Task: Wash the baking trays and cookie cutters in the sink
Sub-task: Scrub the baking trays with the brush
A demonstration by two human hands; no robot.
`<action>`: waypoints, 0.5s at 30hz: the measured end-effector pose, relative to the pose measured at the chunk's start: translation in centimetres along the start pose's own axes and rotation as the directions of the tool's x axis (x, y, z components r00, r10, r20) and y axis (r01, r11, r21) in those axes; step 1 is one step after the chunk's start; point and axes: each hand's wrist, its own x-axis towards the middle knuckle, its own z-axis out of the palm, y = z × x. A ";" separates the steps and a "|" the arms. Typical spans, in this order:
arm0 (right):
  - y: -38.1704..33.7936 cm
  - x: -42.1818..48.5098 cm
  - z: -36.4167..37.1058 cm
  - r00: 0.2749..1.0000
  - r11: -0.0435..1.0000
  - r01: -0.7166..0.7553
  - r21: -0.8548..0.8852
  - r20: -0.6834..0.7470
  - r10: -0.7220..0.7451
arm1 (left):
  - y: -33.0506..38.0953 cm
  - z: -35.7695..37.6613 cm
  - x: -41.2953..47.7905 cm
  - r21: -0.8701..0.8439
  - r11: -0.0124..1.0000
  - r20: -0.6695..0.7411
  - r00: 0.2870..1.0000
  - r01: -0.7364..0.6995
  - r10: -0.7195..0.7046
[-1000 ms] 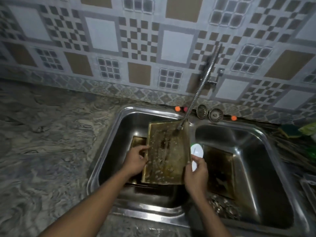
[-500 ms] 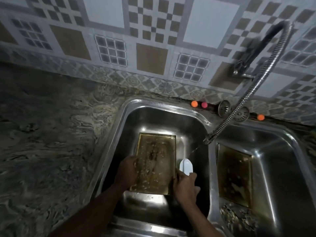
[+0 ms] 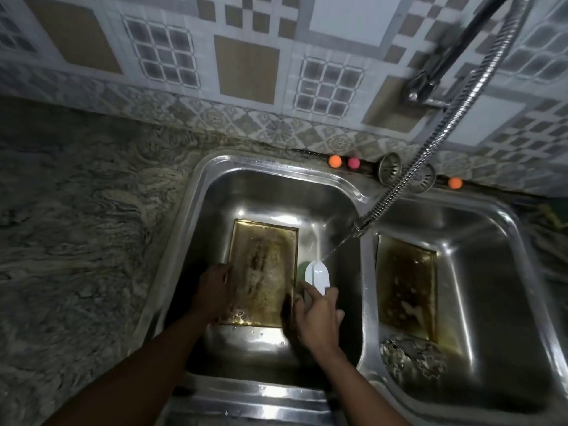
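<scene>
Left hand (image 3: pixel 215 290) holds the tray (image 3: pixel 264 272) by its edge in the sink (image 3: pixel 270 163); right hand (image 3: pixel 319 315) grips a scrubber (image 3: pixel 318 276): pin firmly, scrub lengthwise.

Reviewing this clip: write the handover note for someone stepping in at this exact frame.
Left hand holds the left edge of the baking tray, which lies in the left basin.
Right hand holds a white scrubber beside the tray's right edge, under the stream from the hose tap.
Second tray and cookie cutters sit in the right basin.
Done: nothing looks clean; both trays show brown residue.
Left: scrub and rinse both trays, then the cutters.
</scene>
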 end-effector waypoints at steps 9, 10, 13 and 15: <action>-0.5 -0.9 -2.3 0.990 0.982 0.074 0.173 -0.127 -0.052 | 3.4 -0.6 -2.5 0.064 0.998 -0.030 0.999 0.028 -0.026; -0.6 -1.1 -3.0 0.983 0.970 0.102 0.219 -0.171 -0.065 | 4.5 -0.4 -2.8 0.049 0.999 -0.056 0.998 -0.012 0.014; -0.4 -1.6 -6.3 0.945 0.925 0.201 0.322 -0.314 -0.097 | 8.7 0.8 -3.8 -0.037 0.988 -0.074 0.987 -0.148 0.145; 0.2 -1.9 -9.1 0.916 0.908 0.235 0.347 -0.390 -0.088 | 11.6 2.1 -4.6 -0.100 0.961 -0.082 0.965 -0.257 0.250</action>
